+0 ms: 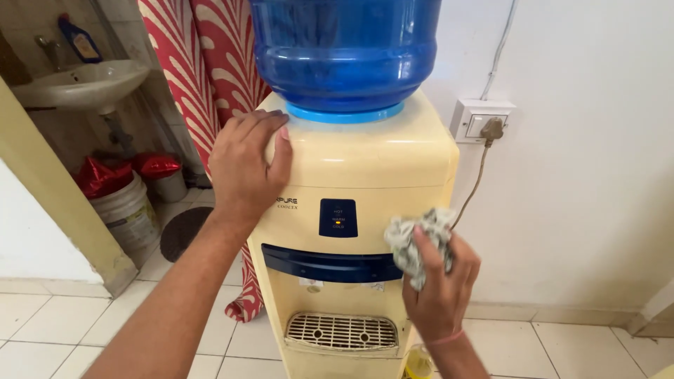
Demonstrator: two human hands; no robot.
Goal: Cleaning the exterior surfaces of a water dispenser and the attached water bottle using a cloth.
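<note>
Right hand: the right hand [441, 284] was closed around a crumpled grey-white cloth [419, 242], pressing it to the front right edge of the cream water dispenser [365, 168], just beside the dark blue panel [338, 217]

Cloth: soft, light and limp by the look of it; likely easy to bunch in a fist, as it was held, with loose folds spilling above the fingers

Left hand: the left hand [246, 165] lay open and flat, fingers spread over the dispenser's upper left corner, gripping nothing; it touched the rounded top near the light blue collar [345, 112]

Dispenser: smooth, hard plastic, probably slippery; its corners and top edge seemed the surest hold; a slotted drip tray [342, 331] sat low on the front, under a dark blue band [330, 265]

Labels: a small rectangular blue panel with tiny lights at centre front; dark lettering to its left

Bottle: a large blue water bottle [345, 49] stood inverted on top; likely heavy

Behind: red-and-white patterned curtain [210, 63]; white basin [81, 84] with a blue bottle [78, 38]; white bucket [126, 210]; wall socket [481, 121] with a plugged cable
</note>
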